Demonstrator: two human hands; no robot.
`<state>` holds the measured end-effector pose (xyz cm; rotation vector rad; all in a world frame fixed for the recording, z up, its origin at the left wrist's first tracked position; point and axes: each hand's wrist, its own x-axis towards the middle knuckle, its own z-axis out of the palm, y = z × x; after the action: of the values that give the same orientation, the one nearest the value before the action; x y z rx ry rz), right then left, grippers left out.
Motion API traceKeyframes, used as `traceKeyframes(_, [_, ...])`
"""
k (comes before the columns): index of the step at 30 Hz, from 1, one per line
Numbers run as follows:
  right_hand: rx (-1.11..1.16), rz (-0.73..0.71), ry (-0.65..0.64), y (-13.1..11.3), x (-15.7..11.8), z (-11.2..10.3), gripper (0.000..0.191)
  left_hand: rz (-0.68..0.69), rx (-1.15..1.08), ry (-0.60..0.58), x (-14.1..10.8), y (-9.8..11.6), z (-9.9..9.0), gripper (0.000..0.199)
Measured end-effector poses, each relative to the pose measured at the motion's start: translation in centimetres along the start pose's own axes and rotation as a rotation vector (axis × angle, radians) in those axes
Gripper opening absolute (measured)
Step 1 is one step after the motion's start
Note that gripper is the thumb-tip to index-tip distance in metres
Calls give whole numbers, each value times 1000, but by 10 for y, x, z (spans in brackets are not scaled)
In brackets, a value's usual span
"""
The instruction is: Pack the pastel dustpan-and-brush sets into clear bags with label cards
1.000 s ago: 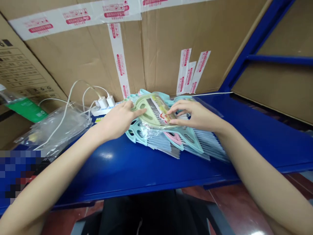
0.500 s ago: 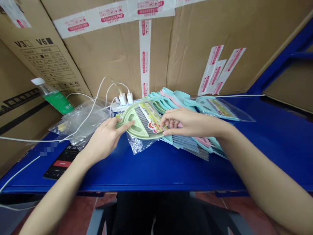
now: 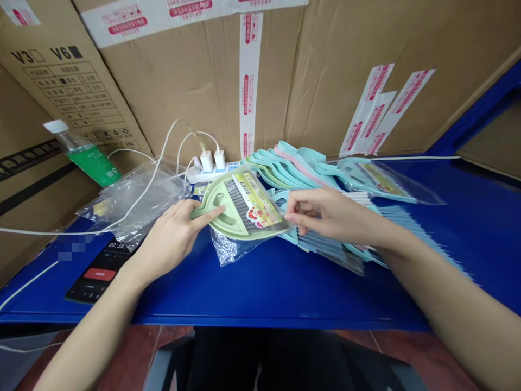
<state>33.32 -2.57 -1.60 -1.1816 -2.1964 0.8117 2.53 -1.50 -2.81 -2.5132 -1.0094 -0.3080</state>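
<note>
Head-worn view, forward and down.

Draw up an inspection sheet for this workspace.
Surface: blue table, shiny.
Items in hand: green dustpan-and-brush set; overlapping pile of similar sets behind and right.
Clutter: clear plastic bags, phone, tilted bottle, all left.
Grip: left hand at the green set's handle end; right hand pinching its right edge.
Cables: white cable crossing the bags; power strip with chargers.
Surroundings: cardboard boxes behind.
</note>
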Motion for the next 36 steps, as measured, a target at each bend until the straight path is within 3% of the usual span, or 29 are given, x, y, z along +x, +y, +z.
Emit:
traceKeyframes(4, [-83,101,199,2,-1,0,17,-55,-32,12,0,-2,-2,49])
traceKeyframes(8, [-200,18,319,0,1,8,19,-54,-62,11,-1,1,-2,48])
traceKeyframes(13, [-303,-89,289,-1,4,16,24,-23,-86,1,-2,4,1,50])
traceKeyframes(18, [-334,0,413,7,0,6,26,-43,-120,7,-2,2,-1,48])
traceKeyframes(22, [-275,38,368,12,0,3,6,-49,-120,8,-2,2,-1,48])
traceKeyframes(26, [-360,-43,321,15,3,6,30,-17,-106,-4,-3,4,-2,50])
traceKeyframes(30, [-451,-115,383,16,5,8,23,4,-99,30,-4,4,-7,50])
traceKeyframes(36, [-353,-81,347,15,5,10,19,40,-135,35,-4,5,-11,51])
